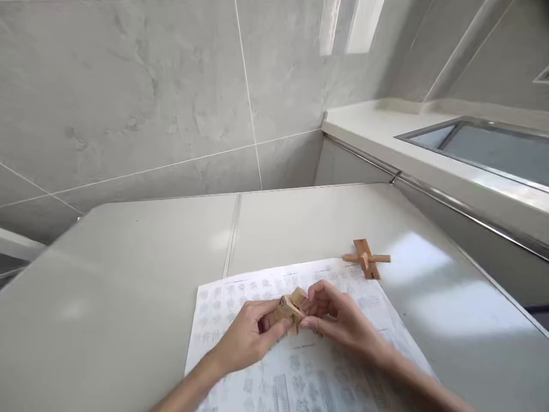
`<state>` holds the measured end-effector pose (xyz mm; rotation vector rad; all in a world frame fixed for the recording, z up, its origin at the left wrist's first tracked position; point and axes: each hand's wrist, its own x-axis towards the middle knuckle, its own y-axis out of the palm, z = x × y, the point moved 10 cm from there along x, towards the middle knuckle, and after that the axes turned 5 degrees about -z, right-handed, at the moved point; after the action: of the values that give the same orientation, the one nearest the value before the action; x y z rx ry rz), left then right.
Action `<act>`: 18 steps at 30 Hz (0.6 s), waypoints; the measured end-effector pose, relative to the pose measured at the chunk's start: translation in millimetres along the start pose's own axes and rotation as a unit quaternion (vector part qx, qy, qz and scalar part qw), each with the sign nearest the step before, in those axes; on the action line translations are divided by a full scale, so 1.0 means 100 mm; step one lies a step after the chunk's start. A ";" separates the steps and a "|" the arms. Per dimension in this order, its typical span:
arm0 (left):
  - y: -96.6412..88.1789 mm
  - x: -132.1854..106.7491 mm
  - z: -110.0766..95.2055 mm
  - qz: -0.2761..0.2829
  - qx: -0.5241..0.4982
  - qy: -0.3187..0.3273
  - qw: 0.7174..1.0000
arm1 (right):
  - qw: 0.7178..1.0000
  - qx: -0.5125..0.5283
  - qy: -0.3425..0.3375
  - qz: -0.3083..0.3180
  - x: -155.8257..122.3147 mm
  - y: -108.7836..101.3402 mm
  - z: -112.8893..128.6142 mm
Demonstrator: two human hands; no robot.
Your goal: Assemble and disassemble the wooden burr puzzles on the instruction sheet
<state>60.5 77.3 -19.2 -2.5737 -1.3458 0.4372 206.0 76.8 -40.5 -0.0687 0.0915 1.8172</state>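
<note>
Several small wooden puzzle pieces (290, 309), fitted or pressed together at angles, are held between my two hands above a printed sheet. My left hand (253, 333) grips them from the left, thumb in front and fingers behind. A dark mark shows on one piece near the left fingertips. My right hand (337, 317) pinches the right side of the same pieces with thumb and curled fingers. Below lies the large white instruction sheet (240, 372), covered in faint drawings. How the pieces join is partly hidden by my fingers.
A cross-shaped group of wooden pieces (366, 258) lies at the sheet's upper right corner. The pale table (128, 297) has a seam running away from me. Behind it stands a grey tiled wall (150, 86). A white counter (364, 123) with a metal rail is on the right.
</note>
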 end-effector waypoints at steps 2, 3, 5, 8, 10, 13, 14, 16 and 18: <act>-0.02 0.01 0.01 -0.001 -0.012 -0.001 1.000 | 1.000 0.001 -0.002 0.000 -0.01 -0.01 0.00; -0.02 0.02 0.01 0.000 -0.018 -0.001 1.000 | 1.000 0.001 -0.004 -0.001 -0.01 -0.01 0.00; -0.03 0.02 0.01 0.003 -0.032 -0.003 0.999 | 1.000 0.001 -0.012 -0.004 -0.02 -0.01 0.02; -0.02 0.02 -0.01 0.013 -0.048 -0.006 0.999 | 0.999 -0.002 -0.034 -0.013 -0.03 -0.01 0.07; -0.01 0.01 -0.02 0.016 -0.055 -0.005 0.998 | 0.999 -0.006 -0.046 -0.023 -0.04 -0.01 0.10; -0.02 0.01 -0.03 0.011 -0.060 -0.008 0.998 | 0.999 -0.003 -0.045 -0.018 -0.06 0.01 0.13; -0.02 0.01 -0.03 0.010 -0.061 -0.011 0.998 | 0.999 -0.001 -0.042 -0.007 -0.06 0.03 0.14; -0.01 0.01 -0.02 0.009 -0.063 -0.021 0.998 | 0.999 -0.001 -0.035 0.019 -0.06 0.09 0.14; 0.00 0.01 0.00 0.005 -0.070 -0.030 0.997 | 0.999 0.005 -0.022 0.039 -0.06 0.13 0.12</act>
<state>60.4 78.0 -19.4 -2.7015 -1.4333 0.4399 195.2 69.2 -27.3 -0.0173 0.0735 1.8956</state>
